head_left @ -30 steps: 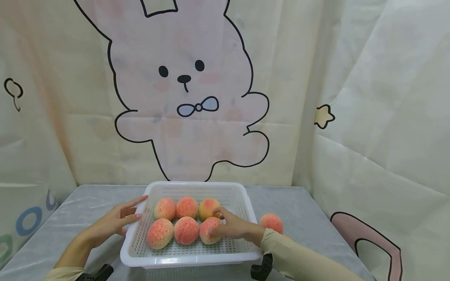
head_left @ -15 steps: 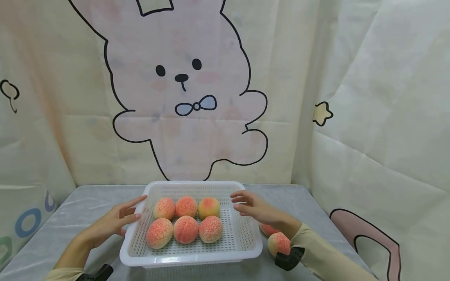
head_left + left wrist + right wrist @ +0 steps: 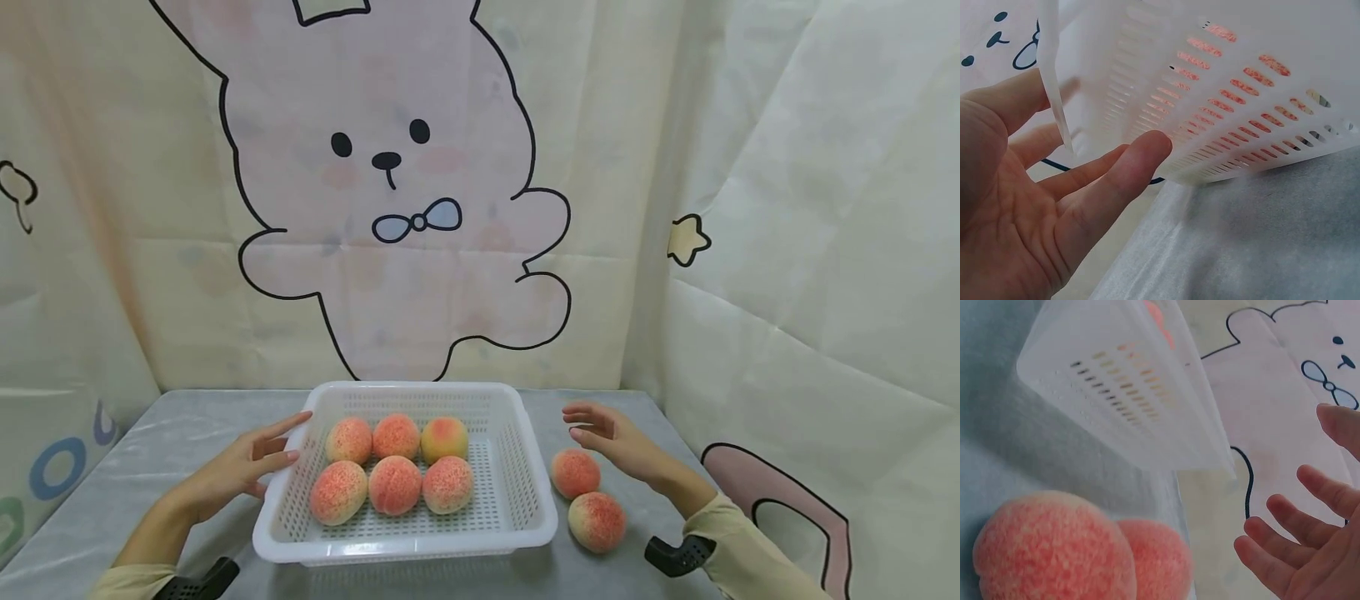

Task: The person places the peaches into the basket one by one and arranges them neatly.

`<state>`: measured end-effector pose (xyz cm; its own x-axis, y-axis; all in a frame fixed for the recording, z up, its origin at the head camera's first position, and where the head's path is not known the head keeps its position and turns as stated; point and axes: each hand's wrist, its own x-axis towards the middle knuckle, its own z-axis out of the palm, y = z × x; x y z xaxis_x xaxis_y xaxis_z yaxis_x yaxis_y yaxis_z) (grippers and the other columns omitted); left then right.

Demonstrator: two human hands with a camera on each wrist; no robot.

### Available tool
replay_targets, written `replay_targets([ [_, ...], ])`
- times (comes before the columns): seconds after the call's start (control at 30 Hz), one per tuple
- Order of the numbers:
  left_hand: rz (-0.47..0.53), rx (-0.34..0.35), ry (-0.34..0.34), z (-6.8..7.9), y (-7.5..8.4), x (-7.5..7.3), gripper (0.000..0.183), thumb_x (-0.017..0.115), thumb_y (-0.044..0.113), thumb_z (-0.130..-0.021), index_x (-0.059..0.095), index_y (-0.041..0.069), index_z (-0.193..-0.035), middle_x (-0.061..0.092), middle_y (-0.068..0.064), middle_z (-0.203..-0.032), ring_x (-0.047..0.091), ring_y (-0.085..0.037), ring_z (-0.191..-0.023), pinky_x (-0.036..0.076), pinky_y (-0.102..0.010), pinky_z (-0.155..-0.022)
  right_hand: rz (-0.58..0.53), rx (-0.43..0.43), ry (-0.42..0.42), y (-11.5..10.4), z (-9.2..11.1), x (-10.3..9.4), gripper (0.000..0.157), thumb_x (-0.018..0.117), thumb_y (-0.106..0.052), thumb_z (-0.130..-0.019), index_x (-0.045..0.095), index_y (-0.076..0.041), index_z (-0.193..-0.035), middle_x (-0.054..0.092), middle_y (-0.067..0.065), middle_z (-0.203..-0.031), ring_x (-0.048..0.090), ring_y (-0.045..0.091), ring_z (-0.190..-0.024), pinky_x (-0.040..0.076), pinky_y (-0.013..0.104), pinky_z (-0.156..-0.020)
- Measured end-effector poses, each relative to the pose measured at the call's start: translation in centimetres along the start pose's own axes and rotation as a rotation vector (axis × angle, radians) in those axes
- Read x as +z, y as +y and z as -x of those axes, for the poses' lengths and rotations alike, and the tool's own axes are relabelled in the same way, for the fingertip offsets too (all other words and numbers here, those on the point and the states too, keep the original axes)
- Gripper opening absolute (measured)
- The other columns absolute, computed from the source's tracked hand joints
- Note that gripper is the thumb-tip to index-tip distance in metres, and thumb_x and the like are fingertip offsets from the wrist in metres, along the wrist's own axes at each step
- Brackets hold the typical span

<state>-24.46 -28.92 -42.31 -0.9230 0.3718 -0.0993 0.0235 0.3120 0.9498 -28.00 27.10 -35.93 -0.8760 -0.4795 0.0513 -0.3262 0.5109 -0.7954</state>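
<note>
A white perforated plastic basket [image 3: 510, 533] stands on the table, with several peaches [image 3: 395, 485] in two rows inside it. My left hand [image 3: 232, 462] touches the basket's left side, its fingers extended against the rim and wall. In the left wrist view, fingertips show faintly through the translucent rim, and another finger lies beneath it near the slotted wall. On the table right of the basket are two more peaches, a farther peach [image 3: 575, 473] and a nearer peach [image 3: 597, 522]. Above and beyond them hovers my right hand [image 3: 622, 442], holding nothing, fingers loosely spread.
Grey cloth covers the table [image 3: 225, 412]. A curtain [image 3: 585, 100] with a cartoon animal hangs behind it, and pale curtains flank both sides. Each wrist carries a black band, such as the right wristband [image 3: 678, 557].
My right hand has left the front-right peach in the basket and moved right, past the basket's edge, over the two outside peaches. My left hand stays at the basket's side.
</note>
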Motion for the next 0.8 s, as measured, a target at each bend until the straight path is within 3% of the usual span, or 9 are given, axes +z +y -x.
replay_targets([
  [0.2,-0.011,-0.012,0.013,0.0,0.0,0.1,0.072,0.052,0.029,-0.105,0.012,0.017,-0.164,0.017,-0.035,-0.163,0.059,-0.033,-0.125,0.061,-0.049,-0.078,0.005,0.002,0.028,1.6,-0.1,-0.6,0.048,0.057,-0.026,-0.104,0.047,-0.003,-0.145,0.050,0.026,-0.148,0.052,0.045,-0.134,0.050,0.053,-0.105],
  [0.47,-0.018,-0.001,0.018,0.3,0.6,0.1,0.072,0.053,0.027,-0.105,0.012,0.015,-0.164,0.022,-0.035,-0.161,0.061,-0.026,-0.121,0.061,-0.046,-0.078,0.001,0.051,0.062,3.3,-0.6,-0.8,0.050,0.057,-0.026,-0.103,0.047,0.000,-0.145,0.051,0.028,-0.147,0.054,0.044,-0.132,0.052,0.047,-0.104],
  [0.8,-0.021,-0.007,0.020,0.2,0.4,0.2,0.072,0.054,0.028,-0.105,0.014,0.016,-0.163,0.019,-0.035,-0.163,0.057,-0.034,-0.127,0.061,-0.047,-0.079,0.007,0.102,0.050,6.0,-0.8,-0.1,0.051,0.060,-0.028,-0.102,0.049,-0.003,-0.145,0.049,0.029,-0.148,0.054,0.043,-0.132,0.045,0.062,-0.106],
])
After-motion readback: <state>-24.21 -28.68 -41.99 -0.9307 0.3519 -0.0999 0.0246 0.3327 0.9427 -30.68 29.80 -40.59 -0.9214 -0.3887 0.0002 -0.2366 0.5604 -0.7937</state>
